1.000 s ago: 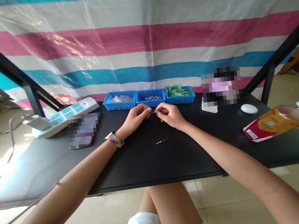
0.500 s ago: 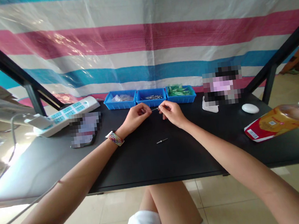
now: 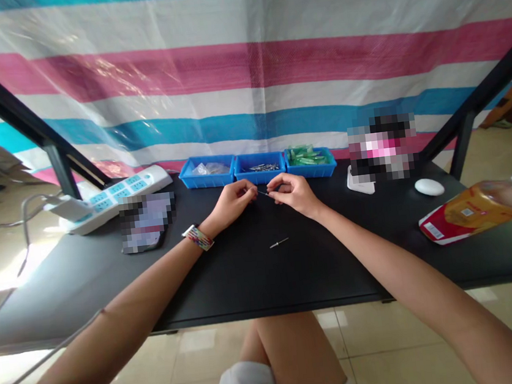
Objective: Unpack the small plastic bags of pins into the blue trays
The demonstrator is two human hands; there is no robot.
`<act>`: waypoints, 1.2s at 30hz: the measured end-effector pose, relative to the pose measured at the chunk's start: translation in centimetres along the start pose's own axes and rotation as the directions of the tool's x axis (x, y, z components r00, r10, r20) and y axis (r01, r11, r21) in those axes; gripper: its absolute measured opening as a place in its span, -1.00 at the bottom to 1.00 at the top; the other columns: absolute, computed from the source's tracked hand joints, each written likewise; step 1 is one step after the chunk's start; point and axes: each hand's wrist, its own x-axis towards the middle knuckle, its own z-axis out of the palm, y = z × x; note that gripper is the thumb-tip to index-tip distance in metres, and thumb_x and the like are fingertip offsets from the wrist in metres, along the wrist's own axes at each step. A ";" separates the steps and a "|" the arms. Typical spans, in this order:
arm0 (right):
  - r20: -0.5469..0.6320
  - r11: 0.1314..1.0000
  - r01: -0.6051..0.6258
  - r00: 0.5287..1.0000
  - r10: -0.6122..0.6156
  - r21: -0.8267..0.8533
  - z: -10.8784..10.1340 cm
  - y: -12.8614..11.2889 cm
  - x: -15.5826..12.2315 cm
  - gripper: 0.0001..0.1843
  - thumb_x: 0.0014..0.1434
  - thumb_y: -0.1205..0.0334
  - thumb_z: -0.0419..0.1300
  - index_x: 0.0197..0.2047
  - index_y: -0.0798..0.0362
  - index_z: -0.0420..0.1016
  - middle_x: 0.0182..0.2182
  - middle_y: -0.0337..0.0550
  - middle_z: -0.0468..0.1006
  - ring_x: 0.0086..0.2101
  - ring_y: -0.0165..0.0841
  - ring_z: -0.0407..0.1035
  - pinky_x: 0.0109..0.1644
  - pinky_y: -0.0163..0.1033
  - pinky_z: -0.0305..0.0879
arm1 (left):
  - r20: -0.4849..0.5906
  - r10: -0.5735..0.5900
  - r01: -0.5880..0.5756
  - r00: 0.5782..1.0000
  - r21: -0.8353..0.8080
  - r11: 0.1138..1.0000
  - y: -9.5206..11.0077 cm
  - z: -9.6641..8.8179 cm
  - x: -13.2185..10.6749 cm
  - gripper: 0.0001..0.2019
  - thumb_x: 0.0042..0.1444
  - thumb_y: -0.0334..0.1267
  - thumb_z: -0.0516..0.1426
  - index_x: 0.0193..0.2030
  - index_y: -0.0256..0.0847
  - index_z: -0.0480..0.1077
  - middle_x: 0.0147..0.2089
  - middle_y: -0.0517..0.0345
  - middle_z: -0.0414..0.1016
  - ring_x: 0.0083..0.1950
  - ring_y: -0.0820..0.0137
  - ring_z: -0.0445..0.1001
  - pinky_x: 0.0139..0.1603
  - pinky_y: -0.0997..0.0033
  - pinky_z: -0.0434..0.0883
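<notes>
My left hand (image 3: 232, 203) and my right hand (image 3: 292, 193) meet over the black table (image 3: 247, 273), just in front of the blue trays. Both pinch the ends of one thin metal pin (image 3: 262, 194) held between their fingertips. The left wrist wears a colourful woven band (image 3: 198, 238). A second small metal pin (image 3: 279, 243) lies loose on the table nearer to me. Behind the hands stand three blue trays: the left tray (image 3: 207, 173) with clear bags, the middle tray (image 3: 259, 168) with metal pins, the right tray (image 3: 310, 160) with green pieces.
A white power strip (image 3: 113, 198) with a plugged adapter lies at the back left, a blurred flat object (image 3: 145, 222) beside it. A white oval object (image 3: 428, 186) and a lying orange bottle (image 3: 475, 210) are at the right. Striped tarpaulin hangs behind.
Both hands stayed together at the pin with only small finger shifts; the pin's tilt between the fingertips changed slightly. The loose pin on the table has not moved.
</notes>
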 end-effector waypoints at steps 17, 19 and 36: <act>-0.007 0.998 0.003 1.000 -0.003 -0.060 -0.1 0.2 0.0 -0.44 0.15 -0.36 0.37 -0.32 0.04 0.56 -0.41 -0.18 0.63 -0.54 -0.41 0.46 -0.47 -0.31 0.40 | -0.001 -0.039 0.038 0.999 -0.210 0.977 0.0 0.1 -0.1 -0.72 0.20 -0.05 0.30 -0.14 -0.20 0.42 -0.34 0.19 0.51 -0.30 0.39 0.51 -0.23 0.40 0.45; -0.003 0.998 -0.001 1.000 0.001 -0.058 -0.1 0.3 0.0 -0.42 0.15 -0.37 0.37 -0.31 0.04 0.56 -0.41 -0.17 0.64 -0.55 -0.41 0.45 -0.48 -0.31 0.39 | -0.006 -0.025 0.023 1.000 -0.239 0.971 -0.1 0.2 -0.2 -0.65 0.15 -0.09 0.35 -0.05 -0.19 0.40 -0.31 0.19 0.51 -0.28 0.38 0.52 -0.23 0.40 0.46; -0.048 1.000 0.011 0.999 -0.012 -0.018 0.4 0.0 -0.4 -0.67 0.09 -0.03 0.46 -0.29 0.02 0.52 -0.39 -0.25 0.57 -0.52 -0.41 0.48 -0.46 -0.29 0.44 | 0.016 -0.032 0.033 0.999 -0.069 0.997 -0.7 0.3 -0.1 -0.58 0.25 0.16 0.29 -0.25 -0.23 0.51 -0.30 0.08 0.58 -0.27 0.35 0.52 -0.19 0.36 0.46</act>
